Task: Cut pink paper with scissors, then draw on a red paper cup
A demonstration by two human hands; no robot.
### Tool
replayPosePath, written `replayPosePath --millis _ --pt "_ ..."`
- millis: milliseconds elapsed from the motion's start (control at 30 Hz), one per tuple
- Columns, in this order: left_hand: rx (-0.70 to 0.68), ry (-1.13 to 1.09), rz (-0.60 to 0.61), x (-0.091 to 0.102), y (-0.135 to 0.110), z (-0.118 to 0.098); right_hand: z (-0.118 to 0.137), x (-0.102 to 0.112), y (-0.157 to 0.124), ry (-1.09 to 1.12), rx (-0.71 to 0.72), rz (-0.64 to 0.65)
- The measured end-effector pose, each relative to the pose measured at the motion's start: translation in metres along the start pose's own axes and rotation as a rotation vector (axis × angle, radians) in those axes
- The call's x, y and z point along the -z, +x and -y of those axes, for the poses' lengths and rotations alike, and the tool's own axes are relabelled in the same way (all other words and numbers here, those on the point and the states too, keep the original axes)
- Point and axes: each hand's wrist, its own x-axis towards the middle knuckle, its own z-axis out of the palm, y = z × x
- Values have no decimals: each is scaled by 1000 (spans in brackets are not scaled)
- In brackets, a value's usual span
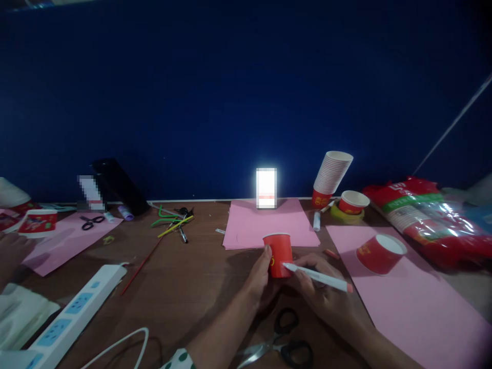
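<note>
In the middle of the head view, my left hand [257, 274] is closed around a red paper cup [280, 246] with a pale rim and a yellow mark. My right hand [321, 287] pinches a white marker [323, 278] with a red end. The marker's tip meets the cup's side, or nearly so; I cannot tell if it touches. Below my hands lies a pair of black-handled scissors [286, 343], partly cut off by the frame's lower edge. Behind the cup, a stack of pink paper [269, 223] rests against the back of the table.
At right are a tilted stack of cups [332, 174], a lone red cup [378, 254] on a pink sheet [400, 302], and a shiny plastic package [418, 220]. A white power strip [77, 312] and pipe cleaners [169, 220] lie left. Another person's hand [15, 251] shows at far left.
</note>
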Motion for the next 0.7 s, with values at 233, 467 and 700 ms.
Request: replayPosePath --millis 233,467,700 --pt "-10 6 -24 0 -1 1 0 0 0 15 -2 3" --pt "9 33 0 2 0 0 -1 0 1 37 -8 62" --pt "7 15 -20 2 -1 1 -3 0 -1 20 12 4"
